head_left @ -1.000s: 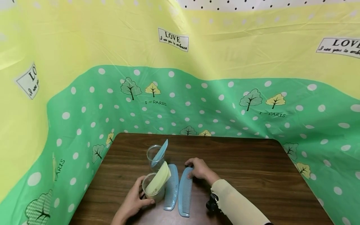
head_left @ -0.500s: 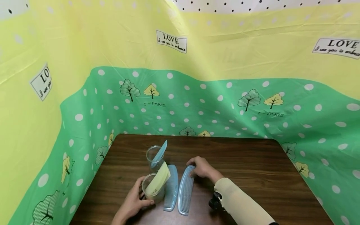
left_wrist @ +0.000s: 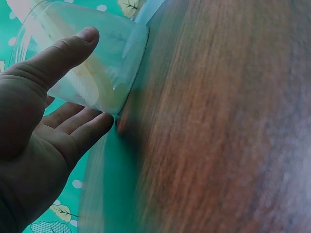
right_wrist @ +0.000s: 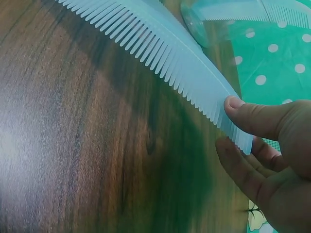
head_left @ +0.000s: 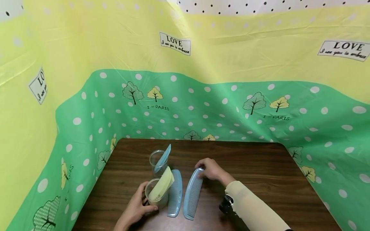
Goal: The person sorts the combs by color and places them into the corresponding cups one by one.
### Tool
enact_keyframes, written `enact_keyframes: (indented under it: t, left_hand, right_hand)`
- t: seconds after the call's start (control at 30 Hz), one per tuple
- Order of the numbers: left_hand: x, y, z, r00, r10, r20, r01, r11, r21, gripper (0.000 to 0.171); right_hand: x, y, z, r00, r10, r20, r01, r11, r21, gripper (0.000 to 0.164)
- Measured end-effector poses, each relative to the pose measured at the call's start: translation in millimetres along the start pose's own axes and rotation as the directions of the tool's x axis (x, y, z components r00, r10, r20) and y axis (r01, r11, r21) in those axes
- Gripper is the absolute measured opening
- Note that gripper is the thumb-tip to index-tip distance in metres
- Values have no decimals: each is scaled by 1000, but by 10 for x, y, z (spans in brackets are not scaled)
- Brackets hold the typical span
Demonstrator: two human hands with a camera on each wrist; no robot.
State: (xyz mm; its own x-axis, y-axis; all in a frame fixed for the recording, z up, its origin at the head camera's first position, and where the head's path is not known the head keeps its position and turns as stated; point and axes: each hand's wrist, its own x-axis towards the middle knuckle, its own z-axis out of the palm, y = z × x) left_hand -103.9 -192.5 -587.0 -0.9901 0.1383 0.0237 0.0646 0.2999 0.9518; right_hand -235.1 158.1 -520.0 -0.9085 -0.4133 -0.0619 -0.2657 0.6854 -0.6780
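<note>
My left hand (head_left: pixel 135 208) grips a clear plastic cup (head_left: pixel 163 202) from its left side, thumb in front and fingers curled behind. Yellow combs (head_left: pixel 161 186) lean in that cup. At the right, my right hand (head_left: pixel 213 170) pinches the far end of a light blue comb (head_left: pixel 191 196). In the right wrist view, the thumb lies on the blue comb's (right_wrist: pixel 194 68) spine end with fingertips under it, teeth toward the table. A second blue comb (head_left: pixel 175 195) lies between the cup and the held comb. Behind stands another clear cup (head_left: pixel 151 161) with a blue comb (head_left: pixel 164 157) leaning in it.
The dark wood-grain table (head_left: pixel 245 179) has rounded back corners. A green and yellow printed curtain (head_left: pixel 179 96) rises behind it and along the sides. A small black device (head_left: pixel 226 205) sits at the right sleeve (head_left: pixel 254 205).
My right hand has shifted slightly right and away from me, drawing the comb's far end along, so it tilts and the gap to the second comb widens. The left hand stays at the cup.
</note>
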Motion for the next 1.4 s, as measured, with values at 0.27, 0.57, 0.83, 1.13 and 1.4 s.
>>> enact_keyframes:
  t: [0.27,0.57,0.83,1.13,1.4]
  left_hand:
    - [-25,0,16,1000,4,-15,-3,1000,19,95]
    - [-26,10,20,1000,-12,-15,13,999,29,96]
    - [-24,11,9,1000,-11,-14,12,999,31,97]
    - [-31,16,-7,1000,-9,-5,9,1000,20,96]
    - [-29,23,-6,1000,-2,16,2,1000,5,94]
  right_hand:
    - [-60,1,-73,1000,12,10,-13,994,105,27]
    - [-114,-12,-152,1000,-3,10,1,981,194,25]
    - [-202,-57,-237,999,-31,17,25,965,262,24]
    - [-269,-133,-304,999,-51,4,47,953,299,23]
    - [-345,-155,-364,996,-51,-67,69,954,292,23]
